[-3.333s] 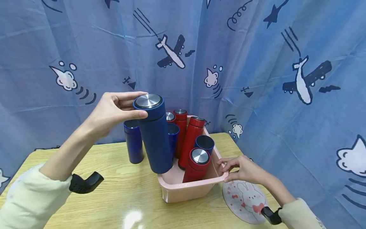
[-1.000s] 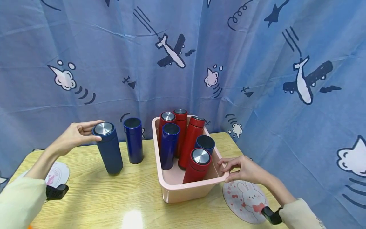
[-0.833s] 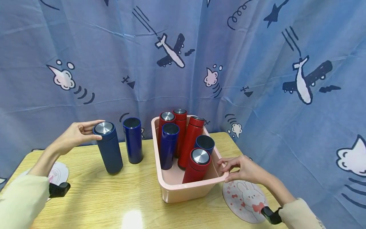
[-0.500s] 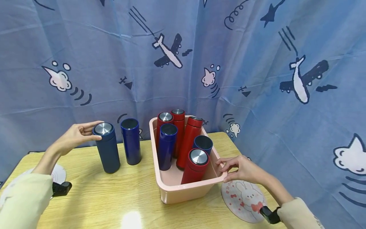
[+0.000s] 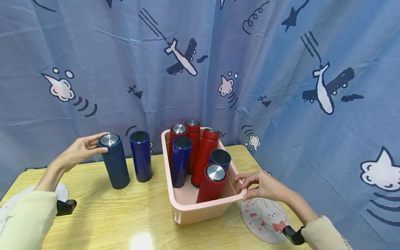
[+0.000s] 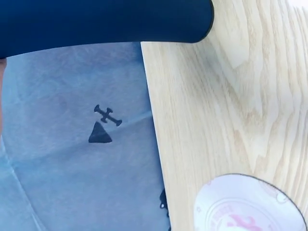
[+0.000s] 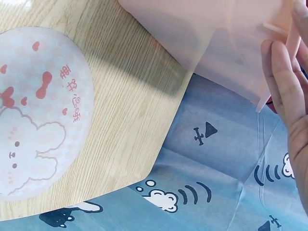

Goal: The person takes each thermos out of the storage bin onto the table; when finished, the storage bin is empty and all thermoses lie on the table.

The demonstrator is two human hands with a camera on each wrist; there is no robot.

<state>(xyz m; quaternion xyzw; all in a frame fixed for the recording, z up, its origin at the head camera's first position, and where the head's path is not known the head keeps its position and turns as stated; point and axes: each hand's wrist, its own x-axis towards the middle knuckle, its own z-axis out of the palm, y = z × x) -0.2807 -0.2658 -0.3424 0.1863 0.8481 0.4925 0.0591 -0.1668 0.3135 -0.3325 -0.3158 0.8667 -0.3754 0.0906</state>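
At the left of the head view, my left hand [image 5: 76, 151] pinches the top of a navy thermos bottle [image 5: 116, 166] with a steel-capped lid. The bottle stands upright on the table, and its side fills the top of the left wrist view. To its right stands a shiny blue bottle [image 5: 141, 159] with a dark top. My right hand [image 5: 265, 185] pinches the near right corner of a pink bin [image 5: 200, 213], thumb outside and fingers over the rim. Inside are several red thermos bottles [image 5: 204, 158], a shiny blue bottle [image 5: 180, 165] and another blue bottle [image 5: 220, 158], partly hidden behind a red one.
A round rabbit-print mat [image 5: 265, 222] lies right of the bin, and a second round mat [image 5: 61, 192] is partly under the left forearm. The wooden table [image 5: 125, 222] ends at a blue printed curtain [image 5: 103, 69] behind and to the right.
My left hand has carried the navy thermos bottle from beside the bin's left edge leftward and down onto the table. My right hand keeps its hold on the bin. The head view has shifted slightly.
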